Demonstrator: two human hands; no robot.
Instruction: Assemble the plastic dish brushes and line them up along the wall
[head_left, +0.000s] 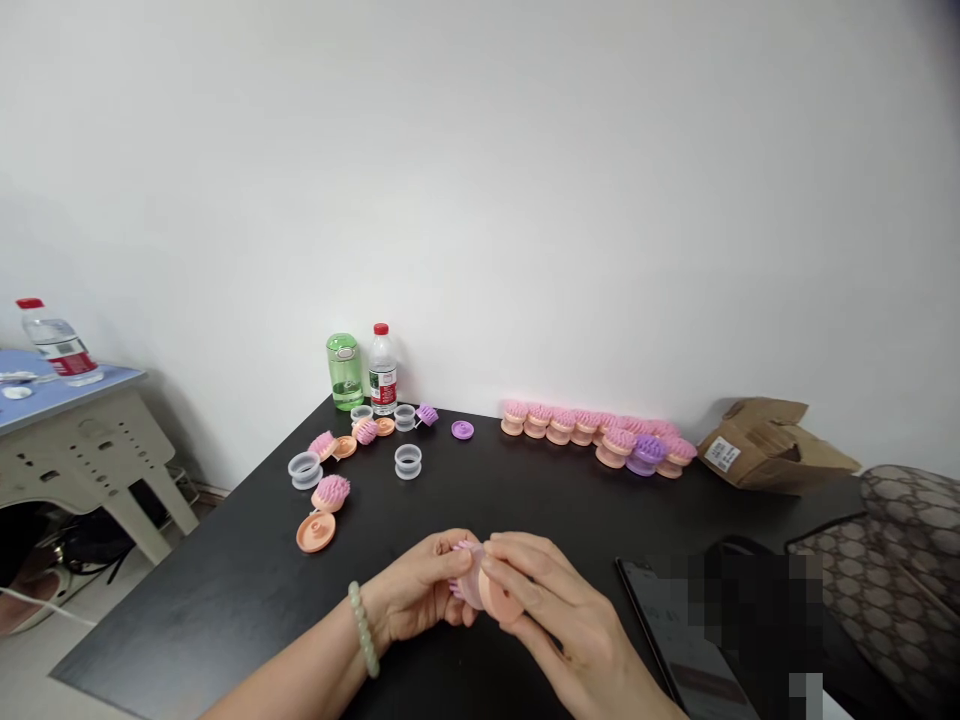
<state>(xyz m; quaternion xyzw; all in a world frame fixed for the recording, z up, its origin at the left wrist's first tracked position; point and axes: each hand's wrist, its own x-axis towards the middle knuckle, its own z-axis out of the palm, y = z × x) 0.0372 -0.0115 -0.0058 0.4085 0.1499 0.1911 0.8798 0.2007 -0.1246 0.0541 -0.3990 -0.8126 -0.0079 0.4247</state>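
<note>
My left hand [431,590], with a beaded bracelet on its wrist, is closed around the bristle side of a small round brush [471,580]. My right hand [551,600] grips the same brush by its peach disc [499,597], fingers over the top and thumb below. Pink bristles poke out between the left fingers; part of the brush is hidden by both hands. Left of the hands lie a peach disc [316,532], a pink bristle head [331,492] and clear spool-shaped rings [408,462]. A purple disc [463,430] lies farther back.
Finished-looking brushes [561,425] stand in rows along the wall, one purple [646,455]. A green bottle [346,372] and a water bottle [383,370] stand at the back left. On the right are a cardboard box [772,445], a dark phone or tablet [675,630] and a patterned bag [892,560].
</note>
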